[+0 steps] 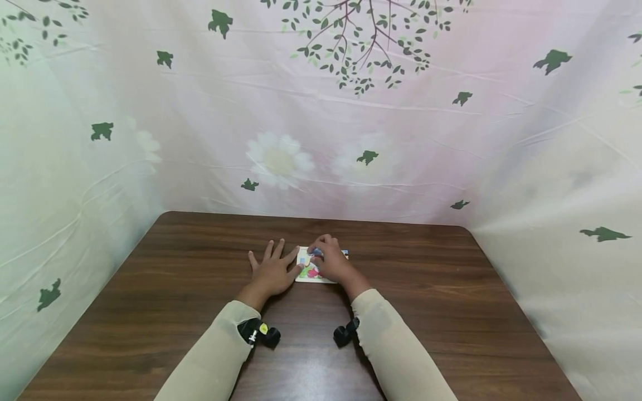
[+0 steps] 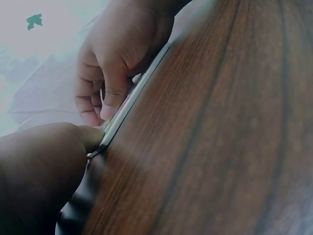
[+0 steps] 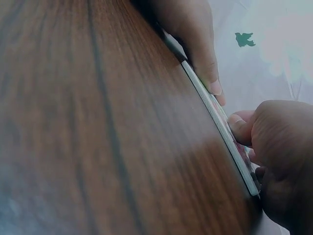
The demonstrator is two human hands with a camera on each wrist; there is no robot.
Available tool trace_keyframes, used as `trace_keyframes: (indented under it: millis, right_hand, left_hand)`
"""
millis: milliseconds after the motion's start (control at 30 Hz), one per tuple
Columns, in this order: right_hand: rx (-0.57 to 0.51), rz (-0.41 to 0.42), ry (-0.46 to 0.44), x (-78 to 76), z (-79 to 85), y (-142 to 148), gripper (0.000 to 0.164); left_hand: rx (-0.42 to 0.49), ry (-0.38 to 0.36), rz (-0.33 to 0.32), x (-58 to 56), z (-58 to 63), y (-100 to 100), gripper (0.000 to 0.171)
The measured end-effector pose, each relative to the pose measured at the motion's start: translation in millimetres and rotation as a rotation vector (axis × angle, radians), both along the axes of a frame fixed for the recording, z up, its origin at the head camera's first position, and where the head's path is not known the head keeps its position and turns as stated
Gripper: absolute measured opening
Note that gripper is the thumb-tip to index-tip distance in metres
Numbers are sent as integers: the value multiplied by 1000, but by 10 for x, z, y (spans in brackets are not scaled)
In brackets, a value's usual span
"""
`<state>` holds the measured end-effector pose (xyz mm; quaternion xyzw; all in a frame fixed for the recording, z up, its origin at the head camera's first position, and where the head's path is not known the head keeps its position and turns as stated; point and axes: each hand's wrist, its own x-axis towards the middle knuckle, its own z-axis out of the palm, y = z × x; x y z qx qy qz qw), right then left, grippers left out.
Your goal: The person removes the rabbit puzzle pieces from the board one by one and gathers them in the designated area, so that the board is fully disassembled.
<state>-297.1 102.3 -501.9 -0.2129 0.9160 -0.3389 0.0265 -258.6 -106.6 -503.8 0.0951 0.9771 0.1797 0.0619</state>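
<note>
A small flat picture board (image 1: 302, 278) with a white edge and colourful printing lies on the table, near its far middle. My left hand (image 1: 272, 277) rests with fingers spread on the wood to the left, its thumb on the board's left edge. Over the board's right part, my right hand (image 1: 332, 264) has curled fingers and pinches a small blue piece (image 1: 316, 252), partly hidden by the fingers. In the right wrist view, the board's side (image 3: 222, 128) shows as a thin pale strip, with the right hand (image 3: 283, 152) bent over it.
The dark wooden table (image 1: 426, 312) has rounded far corners. Behind and beside it hangs a pale cloth (image 1: 321, 128) printed with leaves, birds and flowers. Each sleeved wrist carries a small black camera, such as the left camera (image 1: 271, 337).
</note>
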Motion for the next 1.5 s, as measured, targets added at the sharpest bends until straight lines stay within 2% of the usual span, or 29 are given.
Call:
trace_keyframes:
  millis: [267,600,933,1167,1500]
  right_hand:
    - [-42,-41,-17,16,-1,-2,14]
    - [-103,-50,1,17,3,14,14]
    - [-182,-42,55,34,-9,17,32]
    - [-140,-39,90,36,-16,21,25]
    - [-30,-26,138,56,-11,1,26]
  left_hand:
    - [8,-7,3,-4,-6,-5,68]
    - [10,4,5,3,15,5,67]
    - [10,-12,6,0,15,-5,68]
    - [10,-5,2,-5,0,-8,68]
    - [23,4,0,25,18,-6,67]
